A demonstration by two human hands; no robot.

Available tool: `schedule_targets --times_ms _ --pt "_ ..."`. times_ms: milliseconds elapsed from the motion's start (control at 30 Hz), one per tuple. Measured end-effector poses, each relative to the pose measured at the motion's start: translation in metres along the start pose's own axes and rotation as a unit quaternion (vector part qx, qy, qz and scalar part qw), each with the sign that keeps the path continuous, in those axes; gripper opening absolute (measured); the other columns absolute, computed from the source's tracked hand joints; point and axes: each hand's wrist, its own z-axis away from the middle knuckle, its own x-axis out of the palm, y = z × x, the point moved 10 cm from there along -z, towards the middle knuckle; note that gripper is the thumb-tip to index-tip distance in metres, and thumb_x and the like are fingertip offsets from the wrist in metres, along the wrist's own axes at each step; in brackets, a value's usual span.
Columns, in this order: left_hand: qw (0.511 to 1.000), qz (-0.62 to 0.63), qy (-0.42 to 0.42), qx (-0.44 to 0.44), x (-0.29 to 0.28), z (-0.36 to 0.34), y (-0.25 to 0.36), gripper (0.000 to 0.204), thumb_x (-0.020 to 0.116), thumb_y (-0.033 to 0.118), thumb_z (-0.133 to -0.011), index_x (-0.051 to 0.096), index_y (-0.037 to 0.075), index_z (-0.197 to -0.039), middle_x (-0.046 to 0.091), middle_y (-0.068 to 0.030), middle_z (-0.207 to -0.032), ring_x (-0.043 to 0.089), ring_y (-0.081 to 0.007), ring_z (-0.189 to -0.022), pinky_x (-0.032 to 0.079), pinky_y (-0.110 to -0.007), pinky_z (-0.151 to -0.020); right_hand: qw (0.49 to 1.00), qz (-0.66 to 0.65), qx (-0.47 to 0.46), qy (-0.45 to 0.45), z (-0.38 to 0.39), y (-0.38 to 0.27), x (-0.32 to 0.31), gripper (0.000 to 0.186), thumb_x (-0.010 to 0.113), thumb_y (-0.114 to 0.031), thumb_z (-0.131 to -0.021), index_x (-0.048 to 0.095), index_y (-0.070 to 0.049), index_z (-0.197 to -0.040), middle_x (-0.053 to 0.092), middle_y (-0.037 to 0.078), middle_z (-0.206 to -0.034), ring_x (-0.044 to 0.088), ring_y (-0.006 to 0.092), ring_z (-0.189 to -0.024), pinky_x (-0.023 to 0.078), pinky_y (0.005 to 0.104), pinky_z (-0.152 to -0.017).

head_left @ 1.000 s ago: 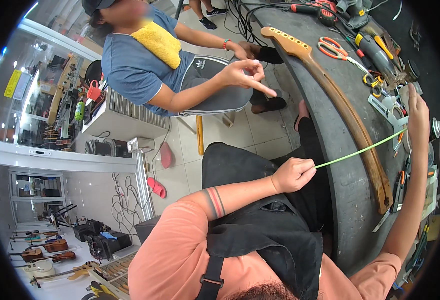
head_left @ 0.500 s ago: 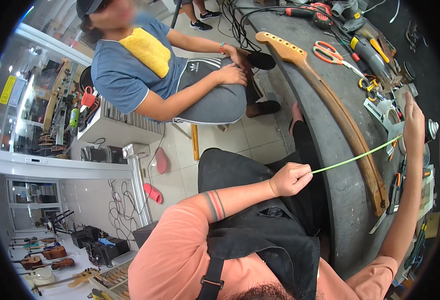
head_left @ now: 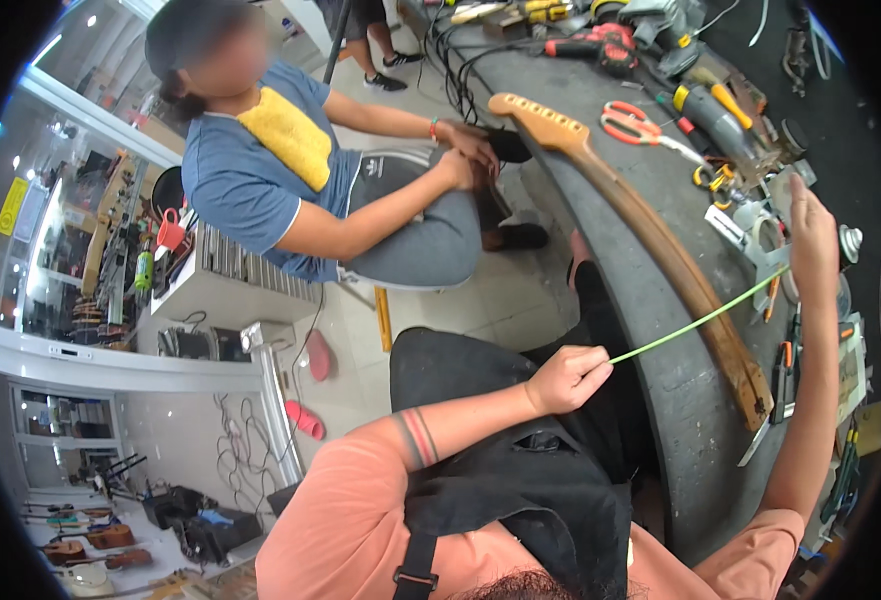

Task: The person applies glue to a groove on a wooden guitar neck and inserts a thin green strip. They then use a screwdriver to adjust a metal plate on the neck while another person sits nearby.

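Mid-pull:
L hand (head_left: 570,378): fist pinching near end of green strip (head_left: 695,323), drawn taut.
R hand (head_left: 812,235): closed on far end, above surface (head_left: 660,300).
Strip: spans wooden guitar neck (head_left: 650,235), tension keeps it straight.

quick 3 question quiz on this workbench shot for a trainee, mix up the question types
1. True or false: the green strip is stretched between the left hand and the right hand.
2. Which lies nearest the head end of the wooden guitar neck? A red-handled scissors; B yellow cloth; C pink sandal
3. Fill in: the guitar neck lies on the grey ____.

Key: 1 true; 2 A; 3 workbench
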Motion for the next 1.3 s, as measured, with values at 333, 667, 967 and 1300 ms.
schedule_targets --times_ms 333,667,967,1300 --pt "0.997 -0.037 -0.001 -0.074 -0.025 0.016 0.004 0.024 0.064 0.009 -0.107 0.058 -0.002 -0.087 0.056 -0.018 -0.075 0.059 -0.0371 -0.067 0.047 -0.045 -0.065 0.984 0.153 -0.086 -0.021 0.01 -0.064 0.006 0.042 0.047 -0.032 -0.116 0.073 0.0 -0.115 0.071 0.026 -0.095 0.067 0.049 -0.096 0.052 0.0576 -0.085" --pt "0.996 -0.028 -0.007 -0.081 -0.009 0.016 -0.015 0.029 0.062 0.007 -0.105 0.049 0.0 -0.08 0.046 -0.0167 -0.068 0.051 -0.0356 -0.058 0.041 -0.044 -0.058 0.982 0.136 -0.133 0.001 0.02 -0.07 0.01 0.042 0.051 -0.032 -0.113 0.07 0.006 -0.114 0.073 0.027 -0.094 0.07 0.044 -0.094 0.055 0.05 -0.083" --pt "0.999 -0.029 -0.019 -0.035 -0.003 0.01 -0.025 0.029 0.061 0.003 -0.104 0.047 0.0 -0.079 0.045 -0.0149 -0.068 0.049 -0.0344 -0.058 0.04 -0.045 -0.058 0.997 0.036 0.004 -0.064 0.017 -0.064 0.012 0.055 0.046 -0.037 -0.114 0.074 0.009 -0.108 0.073 0.035 -0.107 0.069 0.0524 -0.106 0.053 0.0536 -0.094" --pt "0.999 -0.007 -0.045 -0.02 0.004 0.009 -0.038 0.029 0.062 0.005 -0.105 0.047 0.0 -0.081 0.046 -0.017 -0.07 0.051 -0.0376 -0.061 0.04 -0.046 -0.059 0.998 0.035 -0.032 -0.04 0.015 -0.049 0.021 0.059 0.046 -0.04 -0.116 0.073 0.01 -0.101 0.073 0.033 -0.096 0.071 0.0503 -0.095 0.055 0.0505 -0.086"
